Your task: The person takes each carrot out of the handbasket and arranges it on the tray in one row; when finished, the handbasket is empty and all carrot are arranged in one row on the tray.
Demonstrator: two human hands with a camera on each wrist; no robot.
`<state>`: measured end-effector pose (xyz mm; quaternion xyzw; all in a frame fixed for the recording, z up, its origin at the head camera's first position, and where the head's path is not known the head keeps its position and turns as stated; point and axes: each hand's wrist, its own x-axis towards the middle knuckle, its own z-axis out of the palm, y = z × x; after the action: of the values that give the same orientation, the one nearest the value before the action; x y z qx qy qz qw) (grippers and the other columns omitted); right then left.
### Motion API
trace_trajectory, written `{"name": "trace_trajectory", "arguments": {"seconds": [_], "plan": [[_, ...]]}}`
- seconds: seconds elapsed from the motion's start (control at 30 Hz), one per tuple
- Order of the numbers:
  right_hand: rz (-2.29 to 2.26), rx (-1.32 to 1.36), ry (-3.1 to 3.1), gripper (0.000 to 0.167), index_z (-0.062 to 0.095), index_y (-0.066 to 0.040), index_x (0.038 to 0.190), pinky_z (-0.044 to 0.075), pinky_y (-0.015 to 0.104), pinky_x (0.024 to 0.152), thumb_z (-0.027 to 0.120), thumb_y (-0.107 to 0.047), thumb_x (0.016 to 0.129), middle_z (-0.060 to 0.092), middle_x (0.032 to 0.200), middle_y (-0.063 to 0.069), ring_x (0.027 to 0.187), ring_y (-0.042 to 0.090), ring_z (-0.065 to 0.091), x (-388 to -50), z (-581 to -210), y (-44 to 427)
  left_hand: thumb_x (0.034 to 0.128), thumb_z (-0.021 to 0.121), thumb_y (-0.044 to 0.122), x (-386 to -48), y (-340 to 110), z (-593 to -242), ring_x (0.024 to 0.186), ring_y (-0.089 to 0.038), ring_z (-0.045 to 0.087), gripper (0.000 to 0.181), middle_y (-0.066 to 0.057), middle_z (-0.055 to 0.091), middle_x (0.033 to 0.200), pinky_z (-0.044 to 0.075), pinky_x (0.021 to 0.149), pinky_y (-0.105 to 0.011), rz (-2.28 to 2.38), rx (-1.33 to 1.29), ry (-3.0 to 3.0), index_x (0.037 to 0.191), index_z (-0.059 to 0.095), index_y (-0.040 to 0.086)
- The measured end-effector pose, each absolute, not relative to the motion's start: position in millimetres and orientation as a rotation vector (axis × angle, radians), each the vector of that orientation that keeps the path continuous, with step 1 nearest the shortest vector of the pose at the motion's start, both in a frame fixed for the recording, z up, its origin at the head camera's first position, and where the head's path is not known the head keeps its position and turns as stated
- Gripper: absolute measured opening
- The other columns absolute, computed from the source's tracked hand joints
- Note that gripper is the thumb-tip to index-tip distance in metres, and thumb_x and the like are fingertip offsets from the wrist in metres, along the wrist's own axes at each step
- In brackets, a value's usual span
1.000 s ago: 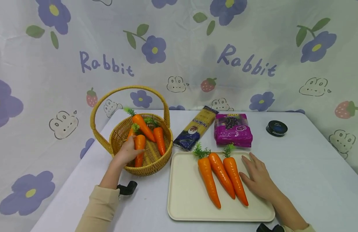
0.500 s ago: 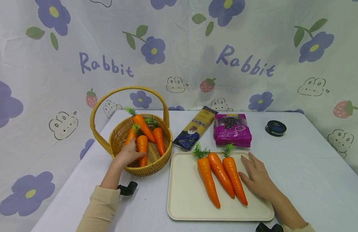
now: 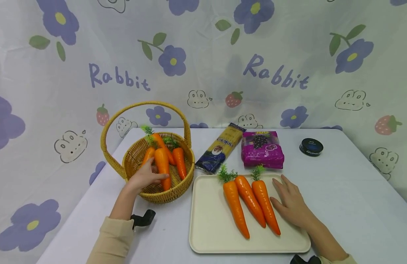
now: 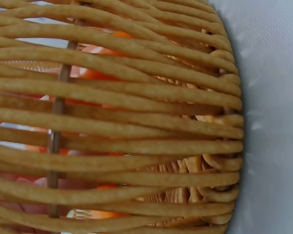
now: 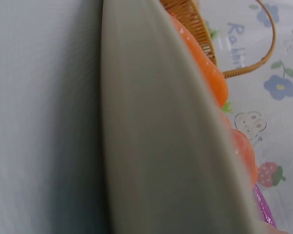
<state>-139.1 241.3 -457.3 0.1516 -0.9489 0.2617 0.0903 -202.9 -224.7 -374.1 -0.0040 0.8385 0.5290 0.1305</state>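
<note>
In the head view my left hand (image 3: 145, 177) reaches over the near left rim of the wicker basket (image 3: 170, 195) and grips a carrot (image 3: 162, 165) with green leaves. Several other carrots lie in the basket around it, one of them (image 3: 179, 163) at the right. My right hand (image 3: 293, 206) rests on the right edge of the cream tray (image 3: 203, 220), fingers spread, beside a carrot (image 3: 266, 205). Two more carrots lie on the tray to its left. The basket's weave (image 4: 136, 107) hides most of the left hand in the left wrist view.
Behind the tray lie a gold and blue packet (image 3: 221, 146) and a purple bag (image 3: 263, 150). A round black tin (image 3: 311, 147) stands at the back right. A printed curtain (image 3: 210, 47) hangs behind the table.
The carrot in my left hand has risen a little from the basket's bottom and now overlaps the carrot behind it. My right hand has stayed at the tray's edge.
</note>
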Motion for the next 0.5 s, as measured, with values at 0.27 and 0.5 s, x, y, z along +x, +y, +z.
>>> {"name": "trace_trajectory", "arguments": {"seconds": [0.27,0.5], "plan": [[0.766,0.456,-2.814,0.062,0.039,-0.001,0.135,0.025,0.069,0.091,0.064,-0.027,0.084,0.021,0.142,0.029,0.122,0.047,0.027,-140,-461,242,0.0791,0.073,0.018,-199,-228,-373,0.113,-0.034,0.048,0.101,-0.024,0.04,0.131,0.045,0.089,-0.038,1.761,0.104,2.396,0.147,-0.001,0.01],[0.765,0.456,-2.811,0.062,0.04,-0.001,0.135,0.025,0.068,0.092,0.065,-0.025,0.084,0.022,0.142,0.029,0.121,0.048,0.027,-140,-461,242,0.0828,0.069,0.02,-192,-228,-371,0.118,-0.029,0.045,0.086,-0.017,0.04,0.133,0.046,0.088,-0.029,1.888,0.246,2.463,0.146,0.011,0.015]]}}
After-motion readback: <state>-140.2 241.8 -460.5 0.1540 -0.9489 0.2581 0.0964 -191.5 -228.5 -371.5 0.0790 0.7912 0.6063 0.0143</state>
